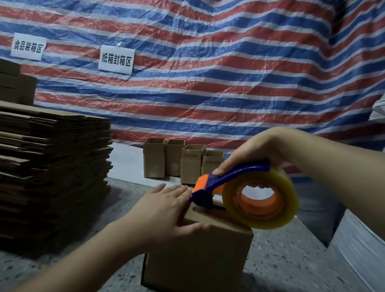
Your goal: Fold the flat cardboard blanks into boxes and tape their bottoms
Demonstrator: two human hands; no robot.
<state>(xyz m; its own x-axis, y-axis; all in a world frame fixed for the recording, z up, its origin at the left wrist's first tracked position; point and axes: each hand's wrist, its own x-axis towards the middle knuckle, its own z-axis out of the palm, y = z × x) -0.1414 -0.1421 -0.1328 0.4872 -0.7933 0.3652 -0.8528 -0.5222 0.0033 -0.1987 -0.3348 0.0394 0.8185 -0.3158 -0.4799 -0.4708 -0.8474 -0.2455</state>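
Observation:
A folded brown cardboard box (199, 258) stands on the speckled floor in the lower middle, its closed flaps facing up. My left hand (166, 210) rests flat on the box's top left edge, thumb stretched along the near rim. My right hand (248, 154) grips the blue handle of a tape dispenser (211, 190) with an orange head and a roll of clear tape (260, 198). The dispenser's head touches the box top beside my left fingers. A tall stack of flat cardboard blanks (44, 172) lies at the left.
Several small assembled boxes (181, 163) stand in a row behind, on a white sheet against a red, white and blue striped tarp (204, 55) bearing two paper signs. A white sack or roll (366, 249) stands at the right.

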